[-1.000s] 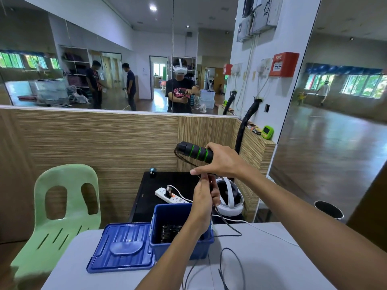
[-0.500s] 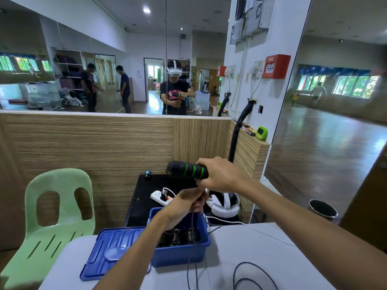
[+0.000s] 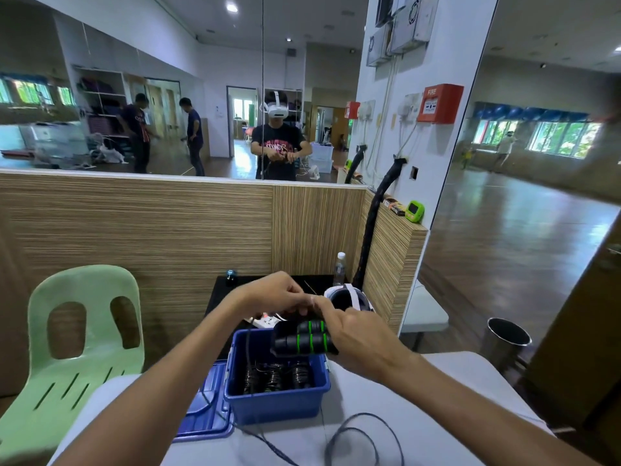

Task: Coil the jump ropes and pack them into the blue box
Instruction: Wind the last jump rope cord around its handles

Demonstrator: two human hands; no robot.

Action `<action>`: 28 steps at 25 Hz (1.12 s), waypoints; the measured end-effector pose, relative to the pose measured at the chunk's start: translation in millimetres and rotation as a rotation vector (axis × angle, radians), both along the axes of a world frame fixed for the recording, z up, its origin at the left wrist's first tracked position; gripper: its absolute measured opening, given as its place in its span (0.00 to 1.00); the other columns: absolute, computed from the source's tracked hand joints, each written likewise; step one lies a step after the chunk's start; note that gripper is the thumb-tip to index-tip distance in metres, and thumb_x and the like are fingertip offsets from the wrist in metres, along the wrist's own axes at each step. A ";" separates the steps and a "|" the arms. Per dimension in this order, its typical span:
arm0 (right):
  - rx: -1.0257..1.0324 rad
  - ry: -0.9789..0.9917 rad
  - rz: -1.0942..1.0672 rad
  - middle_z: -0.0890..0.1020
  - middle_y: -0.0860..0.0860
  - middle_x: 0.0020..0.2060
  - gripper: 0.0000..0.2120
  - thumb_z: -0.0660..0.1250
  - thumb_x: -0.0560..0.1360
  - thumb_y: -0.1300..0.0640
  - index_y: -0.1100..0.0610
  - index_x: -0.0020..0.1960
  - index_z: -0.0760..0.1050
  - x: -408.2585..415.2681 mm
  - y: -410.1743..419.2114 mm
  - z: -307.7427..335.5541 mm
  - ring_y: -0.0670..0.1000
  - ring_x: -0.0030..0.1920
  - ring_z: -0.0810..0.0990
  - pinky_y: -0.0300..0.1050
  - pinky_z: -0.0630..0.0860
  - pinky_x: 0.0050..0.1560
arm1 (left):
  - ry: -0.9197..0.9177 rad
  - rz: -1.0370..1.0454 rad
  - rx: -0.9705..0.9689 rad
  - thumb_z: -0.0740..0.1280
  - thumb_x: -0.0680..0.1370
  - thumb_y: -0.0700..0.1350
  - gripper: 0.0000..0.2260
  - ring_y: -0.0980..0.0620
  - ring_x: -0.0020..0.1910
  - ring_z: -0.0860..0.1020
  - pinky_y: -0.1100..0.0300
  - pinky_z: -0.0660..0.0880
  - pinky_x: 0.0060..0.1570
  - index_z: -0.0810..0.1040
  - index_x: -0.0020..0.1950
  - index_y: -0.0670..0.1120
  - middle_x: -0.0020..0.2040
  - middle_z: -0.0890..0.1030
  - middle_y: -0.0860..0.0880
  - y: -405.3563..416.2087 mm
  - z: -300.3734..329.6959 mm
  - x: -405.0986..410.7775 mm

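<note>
My right hand grips two jump-rope handles (black, green-banded) above the blue box; my left hand pinches the cord just beyond.

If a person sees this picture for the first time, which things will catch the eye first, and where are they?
First come the two black jump rope handles with green rings, gripped side by side in the right hand just above the blue box; the left hand works just behind them. The box stands open on the table with coiled ropes inside. A pale green chair stands at the left.
</note>
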State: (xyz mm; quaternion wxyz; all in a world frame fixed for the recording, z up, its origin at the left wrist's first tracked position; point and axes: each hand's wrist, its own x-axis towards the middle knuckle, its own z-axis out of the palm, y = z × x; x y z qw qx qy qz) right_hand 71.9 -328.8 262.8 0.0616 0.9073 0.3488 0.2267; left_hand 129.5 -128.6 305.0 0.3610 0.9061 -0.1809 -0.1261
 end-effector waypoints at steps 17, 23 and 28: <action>0.174 0.118 -0.317 0.81 0.55 0.48 0.15 0.66 0.75 0.50 0.57 0.56 0.69 40.2 11.9 4.3 0.59 0.48 0.81 0.48 0.70 0.37 | -0.027 0.652 -1.015 0.64 0.80 0.46 0.09 0.56 0.30 0.73 0.64 0.70 0.33 0.82 0.48 0.43 0.33 0.81 0.48 -81.3 -59.8 -85.1; 0.112 0.161 -0.310 0.80 0.57 0.49 0.17 0.67 0.72 0.57 0.59 0.58 0.67 47.4 12.0 5.9 0.61 0.50 0.80 0.49 0.68 0.39 | -0.227 0.492 -0.597 0.59 0.82 0.47 0.14 0.57 0.26 0.70 0.61 0.68 0.28 0.78 0.40 0.45 0.27 0.75 0.50 -86.8 -63.6 -84.5; 0.212 0.197 -0.296 0.80 0.56 0.46 0.13 0.67 0.72 0.55 0.56 0.53 0.68 55.5 14.1 2.7 0.60 0.47 0.79 0.49 0.72 0.39 | -0.342 0.382 -0.607 0.59 0.82 0.45 0.13 0.58 0.25 0.70 0.63 0.66 0.27 0.76 0.40 0.46 0.26 0.74 0.49 -75.3 -79.0 -87.5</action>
